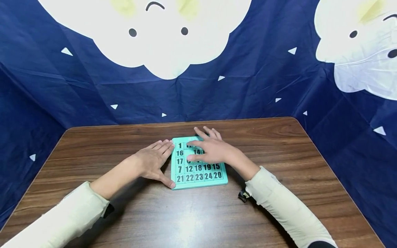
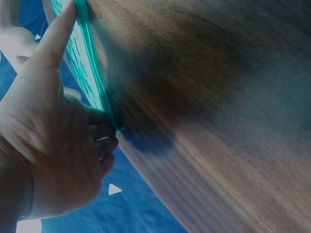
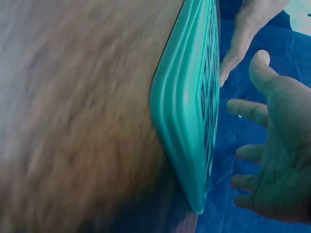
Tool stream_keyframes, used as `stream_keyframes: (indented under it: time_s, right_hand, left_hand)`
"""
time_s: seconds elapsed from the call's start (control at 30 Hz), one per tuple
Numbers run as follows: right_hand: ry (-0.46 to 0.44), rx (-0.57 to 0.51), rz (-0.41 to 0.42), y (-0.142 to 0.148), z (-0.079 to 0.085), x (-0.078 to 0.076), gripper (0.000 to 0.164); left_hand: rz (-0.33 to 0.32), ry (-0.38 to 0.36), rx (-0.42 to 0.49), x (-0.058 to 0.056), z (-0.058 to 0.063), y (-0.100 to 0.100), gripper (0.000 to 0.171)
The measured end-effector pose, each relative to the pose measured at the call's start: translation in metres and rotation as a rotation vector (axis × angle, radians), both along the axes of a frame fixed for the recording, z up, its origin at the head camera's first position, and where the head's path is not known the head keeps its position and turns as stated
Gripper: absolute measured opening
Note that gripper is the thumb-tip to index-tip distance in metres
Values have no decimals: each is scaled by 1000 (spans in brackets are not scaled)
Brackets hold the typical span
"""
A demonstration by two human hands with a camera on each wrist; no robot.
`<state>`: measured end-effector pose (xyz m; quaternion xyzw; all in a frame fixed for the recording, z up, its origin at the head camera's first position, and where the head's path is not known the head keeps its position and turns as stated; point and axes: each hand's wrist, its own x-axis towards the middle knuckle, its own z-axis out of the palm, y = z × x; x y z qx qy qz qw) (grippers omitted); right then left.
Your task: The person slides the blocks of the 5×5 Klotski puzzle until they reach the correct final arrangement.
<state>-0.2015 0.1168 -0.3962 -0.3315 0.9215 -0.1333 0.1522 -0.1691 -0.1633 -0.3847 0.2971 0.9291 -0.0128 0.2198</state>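
Observation:
A turquoise number sliding puzzle [image 1: 198,185] lies flat on the table, its tiles printed with black numbers. A gap without a tile shows in the second row, second column. Along the puzzle's left edge rests my left hand [image 1: 152,161], thumb at the near corner and extended fingers at the far part. My right hand [image 1: 214,150] is over the upper right of the puzzle with fingers spread, covering several tiles. In the right wrist view, space separates the right hand [image 3: 286,150] from the puzzle's face [image 3: 210,102]; it holds nothing.
The brown wood-grain table [image 1: 124,213] has rounded far corners. Behind and beside it hangs a dark blue cloth [image 1: 93,93] with white clouds and small triangles. Both forearms wear pale sleeves [image 1: 279,196], with a small black item [image 1: 243,196] by the right cuff.

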Motion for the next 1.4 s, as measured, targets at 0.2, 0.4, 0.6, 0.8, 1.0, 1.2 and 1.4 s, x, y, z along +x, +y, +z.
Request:
stream_keyframes:
  time_s: [0.2,0.4,0.6,0.8,1.0,1.2,1.4]
  right_hand:
    - [-21,23,29,8,-3,8,69]
    - [-25,-31,20,22,3,8,63]
    - [-28,5,-62,27,-3,-5,67]
    - [-54,39,-1,19,-5,-6,80]
    - [-16,-7,-70,51,2,-2,91]
    - [-29,-34,-112,78,1,1,94]
    - [-25,-48,-88,81,-2,5,81]
  left_hand:
    - [-5,2,-36,-1,-3,0,152]
    - [-3,22,-36,-1,-2,3,153]
    - [-4,22,-31,1,0,4,153]
    - [7,20,-57,0,0,4,153]
    - [0,30,-46,1,0,4,153]
    - [9,22,-46,0,0,5,154]
    - [18,18,-49,-1,0,6,154]
